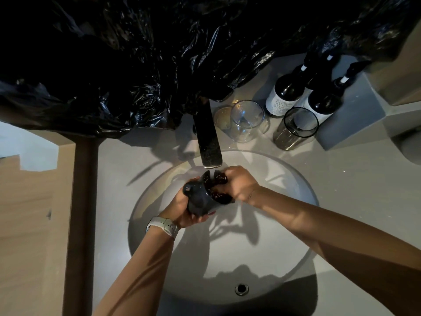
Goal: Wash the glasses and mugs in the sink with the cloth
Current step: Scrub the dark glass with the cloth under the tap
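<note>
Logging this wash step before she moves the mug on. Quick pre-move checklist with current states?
1. Left hand grips dark mug: ok.
2. Right hand holds dark cloth at the mug's mouth: ok.
3. Water runs from tap onto mug: ok.
4. Mug held over the sink: ok.
5. Mug inside clean: cannot tell.
6. Clear glass and dark-rimmed glass washed: cannot tell.

The lower half of the sink point(284, 265) basin lies open, only the drain point(241, 289) in it. At upper centre the tap point(208, 137) overhangs the basin. Black plastic sheeting point(136, 65) blocks the frame's top. Upper right, two glasses point(247, 120) and bottles point(284, 94) crowd the counter.
</note>
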Action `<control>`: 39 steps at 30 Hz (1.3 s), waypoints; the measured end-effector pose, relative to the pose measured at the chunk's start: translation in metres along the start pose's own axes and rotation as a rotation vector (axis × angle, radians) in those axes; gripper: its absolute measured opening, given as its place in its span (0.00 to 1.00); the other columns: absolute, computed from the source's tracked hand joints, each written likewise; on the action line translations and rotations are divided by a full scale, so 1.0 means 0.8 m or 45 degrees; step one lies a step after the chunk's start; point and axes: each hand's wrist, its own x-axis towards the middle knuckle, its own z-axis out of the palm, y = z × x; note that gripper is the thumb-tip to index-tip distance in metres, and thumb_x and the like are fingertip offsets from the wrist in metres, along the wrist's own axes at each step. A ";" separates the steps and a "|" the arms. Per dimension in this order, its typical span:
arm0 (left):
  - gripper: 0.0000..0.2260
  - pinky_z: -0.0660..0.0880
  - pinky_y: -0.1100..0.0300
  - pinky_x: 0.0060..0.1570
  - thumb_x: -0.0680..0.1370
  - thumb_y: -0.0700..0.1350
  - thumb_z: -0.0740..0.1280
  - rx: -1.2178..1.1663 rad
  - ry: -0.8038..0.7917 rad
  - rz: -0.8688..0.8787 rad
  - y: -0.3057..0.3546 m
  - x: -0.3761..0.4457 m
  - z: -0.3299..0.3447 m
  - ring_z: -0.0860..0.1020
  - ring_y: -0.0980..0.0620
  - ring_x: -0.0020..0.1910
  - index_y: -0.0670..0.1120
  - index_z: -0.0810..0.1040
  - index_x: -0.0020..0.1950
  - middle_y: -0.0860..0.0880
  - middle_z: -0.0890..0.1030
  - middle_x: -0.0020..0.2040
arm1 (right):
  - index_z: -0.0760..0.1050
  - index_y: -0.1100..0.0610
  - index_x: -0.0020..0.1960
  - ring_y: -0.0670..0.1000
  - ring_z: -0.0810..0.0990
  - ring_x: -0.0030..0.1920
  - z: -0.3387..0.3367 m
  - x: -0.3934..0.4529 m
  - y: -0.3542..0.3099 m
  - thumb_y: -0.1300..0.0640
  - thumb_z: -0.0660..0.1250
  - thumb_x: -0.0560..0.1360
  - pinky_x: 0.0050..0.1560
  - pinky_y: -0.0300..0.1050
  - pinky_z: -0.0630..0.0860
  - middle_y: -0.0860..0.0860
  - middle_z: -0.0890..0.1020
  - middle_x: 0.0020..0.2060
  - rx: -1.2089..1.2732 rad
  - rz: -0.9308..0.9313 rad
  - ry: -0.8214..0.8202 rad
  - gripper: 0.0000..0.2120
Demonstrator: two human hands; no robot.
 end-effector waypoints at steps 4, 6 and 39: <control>0.18 0.75 0.62 0.23 0.76 0.58 0.61 -0.010 -0.030 0.091 0.003 -0.006 -0.003 0.79 0.46 0.31 0.45 0.79 0.51 0.42 0.82 0.38 | 0.81 0.59 0.48 0.56 0.82 0.46 -0.011 -0.009 -0.012 0.50 0.73 0.71 0.44 0.38 0.71 0.58 0.84 0.45 -0.085 -0.061 0.107 0.13; 0.19 0.76 0.61 0.24 0.81 0.56 0.57 -0.081 -0.006 0.179 0.003 -0.003 -0.003 0.79 0.46 0.32 0.43 0.77 0.58 0.42 0.81 0.43 | 0.80 0.62 0.41 0.55 0.81 0.34 -0.006 -0.014 -0.012 0.51 0.72 0.72 0.33 0.40 0.72 0.58 0.82 0.33 0.151 0.155 0.039 0.13; 0.09 0.79 0.50 0.42 0.78 0.54 0.68 0.145 0.542 0.587 -0.014 -0.084 0.042 0.81 0.45 0.46 0.50 0.77 0.51 0.44 0.83 0.49 | 0.79 0.58 0.38 0.53 0.79 0.37 -0.016 -0.155 0.092 0.68 0.58 0.52 0.39 0.41 0.75 0.54 0.80 0.32 1.154 0.166 0.444 0.18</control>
